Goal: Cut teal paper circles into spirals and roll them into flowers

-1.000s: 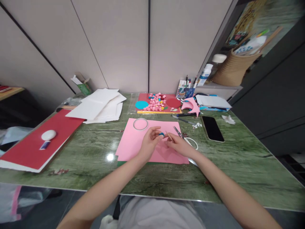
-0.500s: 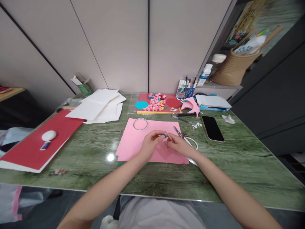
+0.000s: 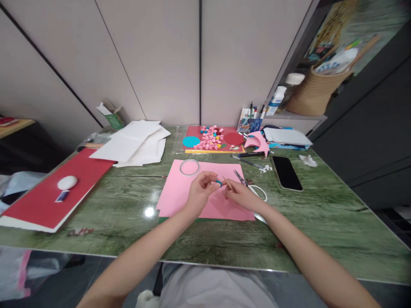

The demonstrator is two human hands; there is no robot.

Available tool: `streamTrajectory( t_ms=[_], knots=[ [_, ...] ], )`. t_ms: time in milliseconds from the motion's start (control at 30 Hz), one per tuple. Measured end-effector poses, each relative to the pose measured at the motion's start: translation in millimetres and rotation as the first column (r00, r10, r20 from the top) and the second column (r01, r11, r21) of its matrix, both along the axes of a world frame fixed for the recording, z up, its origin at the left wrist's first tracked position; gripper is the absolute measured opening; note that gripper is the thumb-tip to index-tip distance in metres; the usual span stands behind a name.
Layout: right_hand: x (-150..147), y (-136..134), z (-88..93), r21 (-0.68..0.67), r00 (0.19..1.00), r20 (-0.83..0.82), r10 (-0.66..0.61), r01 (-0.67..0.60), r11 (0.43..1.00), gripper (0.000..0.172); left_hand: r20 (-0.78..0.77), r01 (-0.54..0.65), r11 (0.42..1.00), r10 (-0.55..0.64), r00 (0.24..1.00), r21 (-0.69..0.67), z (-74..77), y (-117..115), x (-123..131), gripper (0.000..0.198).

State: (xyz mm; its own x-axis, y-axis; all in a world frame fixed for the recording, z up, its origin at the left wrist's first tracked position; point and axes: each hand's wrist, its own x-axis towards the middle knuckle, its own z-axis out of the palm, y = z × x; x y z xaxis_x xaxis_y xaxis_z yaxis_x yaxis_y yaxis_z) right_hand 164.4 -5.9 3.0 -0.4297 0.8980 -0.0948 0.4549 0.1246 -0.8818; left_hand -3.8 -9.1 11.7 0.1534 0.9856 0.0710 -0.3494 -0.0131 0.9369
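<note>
Over the pink paper (image 3: 176, 192), my left hand (image 3: 201, 192) pinches a small blue curled strip (image 3: 218, 183), which looks like paper, between thumb and fingertips. Close beside it, my right hand (image 3: 240, 194) is closed on a thin wooden-looking stick (image 3: 229, 185) that slants up toward the blue strip. Whether the stick touches the strip is too small to tell. A clear ring (image 3: 189, 167) lies on the pink paper's upper left. Scissors with white handles (image 3: 261, 192) lie behind my right hand, partly hidden by it.
Pink rolled paper pieces (image 3: 210, 139) lie on a red sheet with a blue circle (image 3: 191, 141). A phone (image 3: 287, 172) lies right. White sheets (image 3: 128, 139) and red paper (image 3: 38, 201) with a white egg-shaped object (image 3: 67, 182) lie left. A marker box (image 3: 249, 123) stands behind.
My left hand's fingers have lifted and loosened a little, so more of the blue curled strip shows. My right hand keeps the stick in nearly the same place.
</note>
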Motion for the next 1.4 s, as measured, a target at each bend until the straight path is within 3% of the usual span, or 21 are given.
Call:
streamTrajectory(
  t_ms=[100, 267, 533, 833, 1133, 1400],
  knots=[
    [-0.3, 0.0, 0.7, 0.005, 1.000, -0.005, 0.000, 0.000, 1.000, 0.026, 0.017, 0.006, 1.000, -0.007, 1.000, 0.011, 0.2, 1.5, 1.3, 0.028],
    [-1.6, -1.2, 3.9, 0.009, 1.000, -0.015, -0.007, 0.007, 1.000, 0.025, 0.178, 0.054, 0.997, -0.042, 0.983, -0.062, -1.1, 2.9, 3.7, 0.027],
    [-1.5, -1.5, 4.5, 0.004, 1.000, 0.005, -0.011, 0.011, 1.000, 0.026, 0.210, 0.055, 0.995, -0.036, 0.977, -0.088, 1.5, 2.6, 4.1, 0.019],
    [-1.3, -2.2, 4.2, 0.015, 1.000, 0.023, -0.018, 0.017, 1.000, 0.027, 0.111, -0.021, 0.999, 0.024, 0.994, -0.024, -5.1, 5.0, 0.8, 0.024],
    [-0.8, -2.1, 3.8, 0.011, 1.000, 0.023, -0.008, 0.008, 1.000, 0.028, 0.104, -0.017, 1.000, 0.018, 0.994, -0.002, -0.1, 3.5, -1.7, 0.022],
    [-1.9, -1.6, 3.8, 0.025, 1.000, 0.026, -0.006, 0.005, 1.000, 0.025, 0.193, 0.128, 0.972, -0.090, 0.977, -0.197, -3.1, 6.2, 2.6, 0.028]
  ],
)
